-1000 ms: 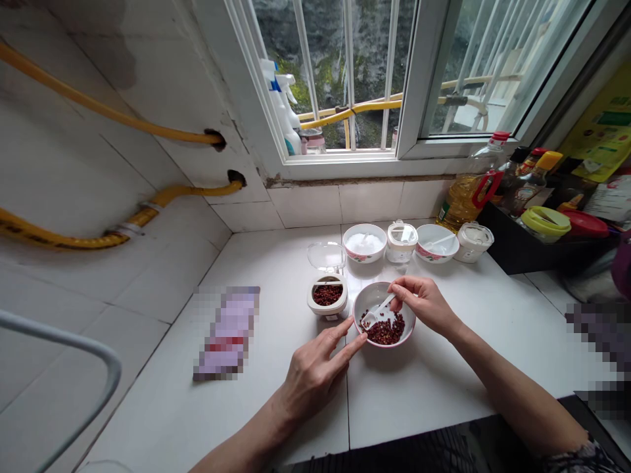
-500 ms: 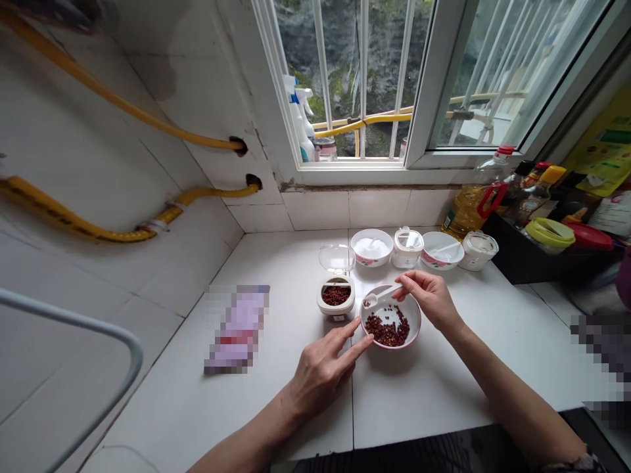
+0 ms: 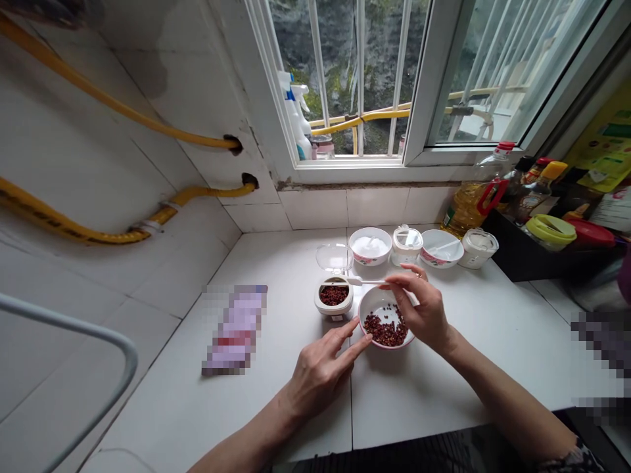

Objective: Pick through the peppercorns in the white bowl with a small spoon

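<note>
My right hand (image 3: pixel 418 305) pinches the handle of a small white spoon (image 3: pixel 369 282). The spoon is level, its bowl end pointing left beside the rim of an open spice jar (image 3: pixel 321 306). Dark red Sichuan peppercorns (image 3: pixel 334 294) fill much of that jar, and its clear lid (image 3: pixel 334 258) stands raised behind. Below the spoon hand is a white bowl (image 3: pixel 378 301) with a pink rim, holding more peppercorns (image 3: pixel 384 332). My left hand (image 3: pixel 323 368) rests at the bowl's left side, fingers spread and two fingertips touching the rim.
Behind stand a flowered bowl of white grains (image 3: pixel 371 247), a clear-lidded jar (image 3: pixel 407 246), another flowered bowl with a white spoon (image 3: pixel 441 249) and a second white jar (image 3: pixel 478 249). An oil bottle (image 3: pixel 466 207) is at back right. A blurred purple packet (image 3: pixel 239 328) lies left.
My right hand has swung the spoon from over the bowl to the left and slightly back, towards the open jar. My left hand keeps its place at the rim.
</note>
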Demonstrator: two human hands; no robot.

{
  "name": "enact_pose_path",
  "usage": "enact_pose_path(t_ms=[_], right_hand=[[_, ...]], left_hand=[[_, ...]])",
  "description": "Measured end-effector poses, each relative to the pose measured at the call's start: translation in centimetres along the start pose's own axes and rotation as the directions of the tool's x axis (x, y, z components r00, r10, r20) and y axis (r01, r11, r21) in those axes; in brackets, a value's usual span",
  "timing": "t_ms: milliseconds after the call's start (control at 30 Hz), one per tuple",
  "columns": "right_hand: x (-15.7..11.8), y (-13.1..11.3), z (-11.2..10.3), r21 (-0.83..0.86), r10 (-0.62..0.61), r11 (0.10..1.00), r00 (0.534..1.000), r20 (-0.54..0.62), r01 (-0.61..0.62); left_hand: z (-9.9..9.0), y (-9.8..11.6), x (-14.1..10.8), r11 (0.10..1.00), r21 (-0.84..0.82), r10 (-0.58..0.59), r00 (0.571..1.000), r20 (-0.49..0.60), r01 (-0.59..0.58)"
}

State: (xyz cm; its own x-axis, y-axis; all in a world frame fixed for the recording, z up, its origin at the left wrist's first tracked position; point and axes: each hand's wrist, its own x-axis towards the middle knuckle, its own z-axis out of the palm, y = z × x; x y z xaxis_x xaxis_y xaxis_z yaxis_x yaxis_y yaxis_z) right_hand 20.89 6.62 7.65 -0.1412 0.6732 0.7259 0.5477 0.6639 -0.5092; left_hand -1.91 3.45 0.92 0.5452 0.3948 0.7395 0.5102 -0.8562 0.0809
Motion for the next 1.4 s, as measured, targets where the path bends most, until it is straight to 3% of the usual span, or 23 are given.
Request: enact_pose_path(t_ms=[67, 133, 267, 367, 533, 667, 767, 1167, 1400], right_hand=[[0.1, 0.6, -1.3, 0.0, 0.09, 0.996, 0.996, 0.02, -0.09], [0.0, 1.4, -2.4, -0.004, 0.172, 0.985, 0.978, 0.121, -0.172], [-0.7, 2.6, -2.9, -0.016, 0.138, 0.99, 0.919, 0.37, -0.142], [-1.0, 2.6, -2.4, -0.004, 0.138, 0.989, 0.893, 0.429, -0.151], [-0.8, 1.8, -2.2, 0.042, 0.292, 0.942, 0.873, 0.39, -0.333], [-0.5, 1.6, -2.7, 0.177, 0.493, 0.788, 0.777, 0.391, -0.589], [-0.4, 1.6, -2.8, 0.253, 0.571, 0.689, 0.724, 0.388, -0.679], [0.0, 1.9, -2.6, 0.326, 0.653, 0.582, 0.667, 0.359, -0.745], [-0.1, 1.5, -2.3, 0.305, 0.635, 0.65, 0.718, 0.286, -0.696]], left_hand=[[-0.1, 0.0, 0.0, 1.0, -0.006, 0.001, 1.0, 0.007, -0.001], [-0.1, 0.0, 0.0, 1.0, -0.016, 0.004, 1.0, 0.009, -0.004], [-0.2, 0.0, 0.0, 1.0, -0.022, -0.001, 1.0, 0.012, 0.001], [-0.2, 0.0, -0.1, 1.0, -0.024, -0.009, 1.0, 0.026, 0.009], [-0.4, 0.0, -0.1, 1.0, -0.028, -0.009, 0.999, 0.038, 0.01], [-0.5, 0.1, 0.1, 1.0, -0.024, 0.0, 0.999, 0.032, 0.0], [-0.5, 0.1, 0.1, 1.0, -0.026, 0.002, 1.0, 0.029, -0.001], [-0.5, 0.1, 0.2, 1.0, -0.02, 0.001, 1.0, 0.026, 0.0], [-0.2, 0.1, 0.2, 1.0, -0.025, 0.005, 1.0, -0.003, -0.005]])
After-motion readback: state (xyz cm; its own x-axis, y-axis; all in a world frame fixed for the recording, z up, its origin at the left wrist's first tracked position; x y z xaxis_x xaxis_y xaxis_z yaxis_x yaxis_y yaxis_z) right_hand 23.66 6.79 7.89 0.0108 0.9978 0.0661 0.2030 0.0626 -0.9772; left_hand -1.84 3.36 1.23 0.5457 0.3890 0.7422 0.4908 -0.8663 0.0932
